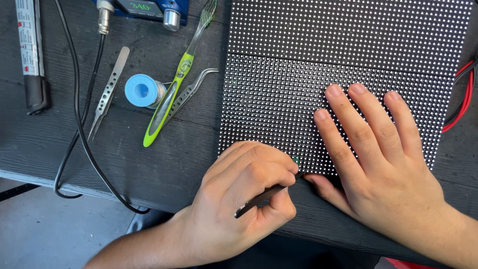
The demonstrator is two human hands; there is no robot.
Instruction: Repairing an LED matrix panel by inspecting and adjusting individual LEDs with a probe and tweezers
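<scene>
A black panel (298, 74) covered with rows of small white dots lies flat on the dark wooden table (149, 164). My right hand (383, 164) rests flat on the panel's lower right part, fingers spread. My left hand (244, 199) grips thin dark tweezers (269, 193) whose tip touches the panel's near edge, close to a tiny green spot (296, 159).
Left of the panel lie a green toothbrush (172, 89), curved tweezers (191, 88), a blue solder spool (143, 90) and straight tweezers (108, 92). A black cable (79, 124) loops to the table's near edge. A dark marker-like tube (32, 55) is far left; red wires (463, 99) are far right.
</scene>
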